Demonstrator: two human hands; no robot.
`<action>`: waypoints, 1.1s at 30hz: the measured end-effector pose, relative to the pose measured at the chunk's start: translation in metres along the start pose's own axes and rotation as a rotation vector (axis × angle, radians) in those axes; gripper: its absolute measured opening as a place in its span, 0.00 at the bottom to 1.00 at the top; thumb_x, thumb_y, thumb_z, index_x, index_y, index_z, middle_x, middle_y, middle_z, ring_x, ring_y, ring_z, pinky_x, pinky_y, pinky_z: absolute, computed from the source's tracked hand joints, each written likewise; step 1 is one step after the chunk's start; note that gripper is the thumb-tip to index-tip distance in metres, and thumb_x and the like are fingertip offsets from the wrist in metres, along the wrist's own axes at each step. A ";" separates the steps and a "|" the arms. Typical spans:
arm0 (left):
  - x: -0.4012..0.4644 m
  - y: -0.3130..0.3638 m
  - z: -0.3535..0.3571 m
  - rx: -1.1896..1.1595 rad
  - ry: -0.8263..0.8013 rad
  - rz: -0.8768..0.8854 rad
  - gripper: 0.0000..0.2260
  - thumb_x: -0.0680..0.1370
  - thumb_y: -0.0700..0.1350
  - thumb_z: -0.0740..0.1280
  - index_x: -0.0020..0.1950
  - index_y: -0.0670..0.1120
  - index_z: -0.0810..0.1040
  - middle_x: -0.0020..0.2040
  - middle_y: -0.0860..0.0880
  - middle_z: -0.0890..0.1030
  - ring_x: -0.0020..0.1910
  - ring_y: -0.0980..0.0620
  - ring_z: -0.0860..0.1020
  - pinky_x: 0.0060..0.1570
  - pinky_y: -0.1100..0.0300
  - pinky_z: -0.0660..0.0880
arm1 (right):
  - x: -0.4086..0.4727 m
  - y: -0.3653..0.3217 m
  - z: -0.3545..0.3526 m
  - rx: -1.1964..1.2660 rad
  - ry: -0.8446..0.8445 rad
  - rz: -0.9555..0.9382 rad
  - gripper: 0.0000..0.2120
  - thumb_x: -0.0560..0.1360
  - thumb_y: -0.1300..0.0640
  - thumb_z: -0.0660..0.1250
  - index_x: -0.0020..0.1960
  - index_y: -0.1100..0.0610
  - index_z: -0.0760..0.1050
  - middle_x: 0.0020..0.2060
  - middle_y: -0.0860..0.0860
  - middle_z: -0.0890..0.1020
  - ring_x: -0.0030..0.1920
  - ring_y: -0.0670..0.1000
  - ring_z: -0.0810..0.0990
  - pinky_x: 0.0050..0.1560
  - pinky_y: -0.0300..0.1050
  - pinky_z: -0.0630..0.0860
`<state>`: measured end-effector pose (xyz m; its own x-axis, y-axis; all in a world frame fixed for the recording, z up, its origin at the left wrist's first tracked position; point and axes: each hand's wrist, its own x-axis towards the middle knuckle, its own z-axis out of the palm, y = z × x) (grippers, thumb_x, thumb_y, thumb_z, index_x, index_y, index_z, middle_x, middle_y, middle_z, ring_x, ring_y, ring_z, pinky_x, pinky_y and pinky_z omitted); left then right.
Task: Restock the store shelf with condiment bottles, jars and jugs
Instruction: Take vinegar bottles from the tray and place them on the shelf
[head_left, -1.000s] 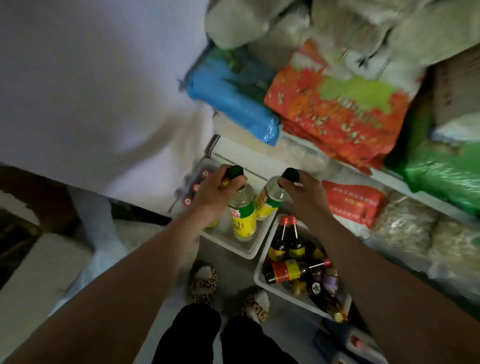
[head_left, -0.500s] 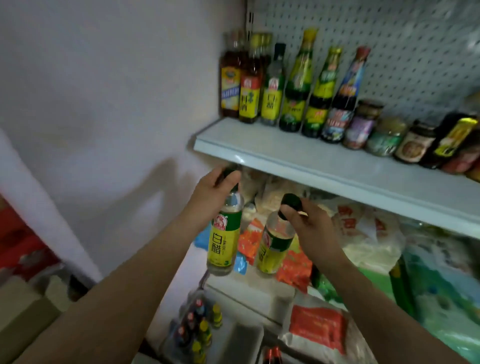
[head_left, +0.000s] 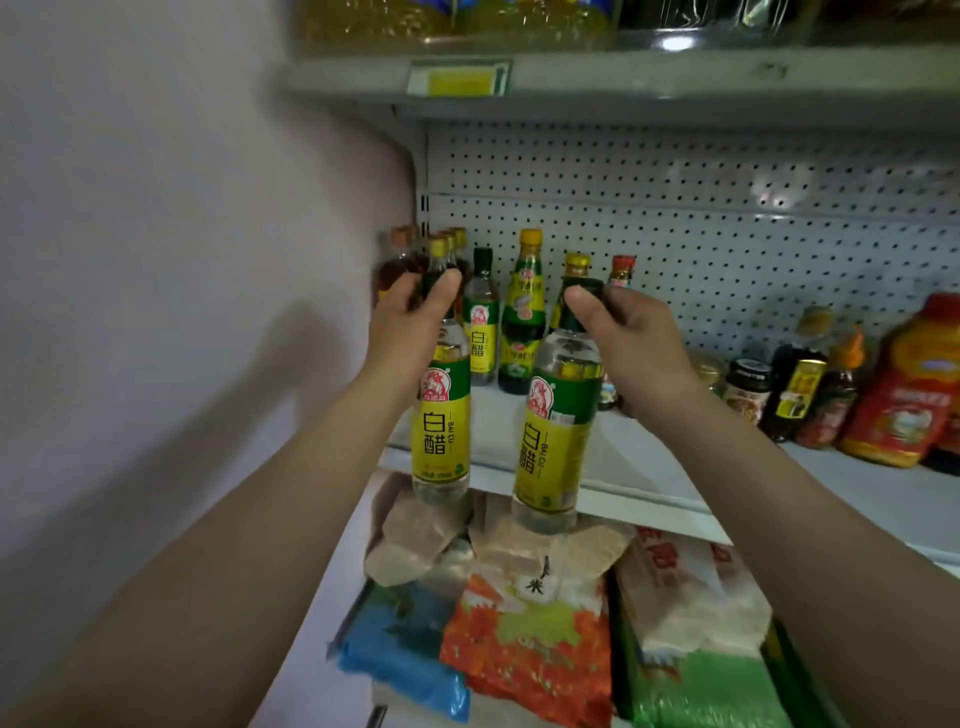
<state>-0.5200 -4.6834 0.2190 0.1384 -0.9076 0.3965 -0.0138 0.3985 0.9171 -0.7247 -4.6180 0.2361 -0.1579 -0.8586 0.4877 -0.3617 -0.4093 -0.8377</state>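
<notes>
1. A plain white wall (head_left: 156, 260) fills the left side.
2. The left hand (head_left: 410, 322) is up in front of the white metal shelf (head_left: 649, 457). Its grip is closed tight around the dark cap of a clear plastic vinegar bottle with a yellow and green label (head_left: 441, 421). The bottle hangs straight down from the hand, in the air, in front of the shelf edge.
3. Behind that hand, at the back left of the shelf, stands a bunch of dark sauce bottles with yellow caps (head_left: 441, 254). Next to them stands one more clear vinegar bottle with a dark cap (head_left: 481, 322), then a green glass bottle with a yellow cap (head_left: 524, 317).
4. The right hand (head_left: 634, 338) holds a second clear vinegar bottle with the same yellow and green label (head_left: 556, 441). Its grip is wrapped around the dark cap. This bottle tilts a little and hangs in the air, just beside the first one.
5. Under both bottles, on the lower shelf, lie soft bags of food (head_left: 530, 639) in blue, orange and green.
6. Far right on the shelf stand small dark glass jars (head_left: 748, 389), dark brown bottles (head_left: 795, 389) and a big red plastic jug (head_left: 904, 389).
</notes>
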 end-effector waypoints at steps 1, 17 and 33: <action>0.012 -0.002 0.004 -0.003 -0.012 0.003 0.15 0.77 0.59 0.68 0.57 0.51 0.79 0.52 0.51 0.84 0.50 0.50 0.84 0.50 0.54 0.80 | 0.012 0.003 0.002 -0.011 0.015 0.007 0.13 0.80 0.46 0.66 0.49 0.56 0.80 0.44 0.51 0.85 0.48 0.51 0.83 0.49 0.49 0.79; 0.120 -0.078 0.049 0.144 -0.044 0.116 0.10 0.78 0.57 0.68 0.52 0.52 0.76 0.41 0.59 0.78 0.41 0.66 0.74 0.38 0.69 0.68 | 0.097 0.075 0.032 -0.119 -0.011 0.057 0.08 0.83 0.53 0.62 0.57 0.55 0.77 0.50 0.49 0.84 0.49 0.42 0.82 0.51 0.41 0.78; 0.103 -0.132 0.012 -0.087 -0.312 -0.131 0.23 0.76 0.50 0.73 0.68 0.58 0.70 0.58 0.61 0.77 0.57 0.61 0.76 0.48 0.64 0.74 | 0.024 0.157 0.054 0.047 0.031 0.235 0.25 0.74 0.54 0.74 0.69 0.49 0.72 0.58 0.46 0.83 0.60 0.46 0.80 0.56 0.45 0.79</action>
<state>-0.5158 -4.8309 0.1393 -0.1762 -0.9432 0.2818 0.0700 0.2735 0.9593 -0.7353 -4.7196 0.1025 -0.2611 -0.9223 0.2848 -0.2682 -0.2141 -0.9393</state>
